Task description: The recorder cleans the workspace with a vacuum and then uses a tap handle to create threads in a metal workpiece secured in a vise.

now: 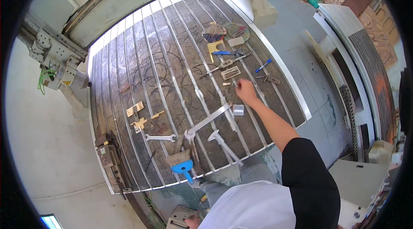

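Observation:
My right hand (246,91) reaches out over a dark slatted machine bed (142,69) and pinches a small metal piece (235,83) at its fingertips, just above the bed. Beside the hand lie a ribbed cream block (230,72) and a small clear box (238,109). A long flat wrench (208,120) lies nearer to me, below the hand. My left hand is out of the picture.
A blue-handled brush (183,164), a spanner (160,137) and a T-shaped tool (223,143) lie at the near edge. A blue pen (263,65), a rag (214,32) and a round disc (236,31) lie farther off. The machine's gantry head (60,63) stands at the left.

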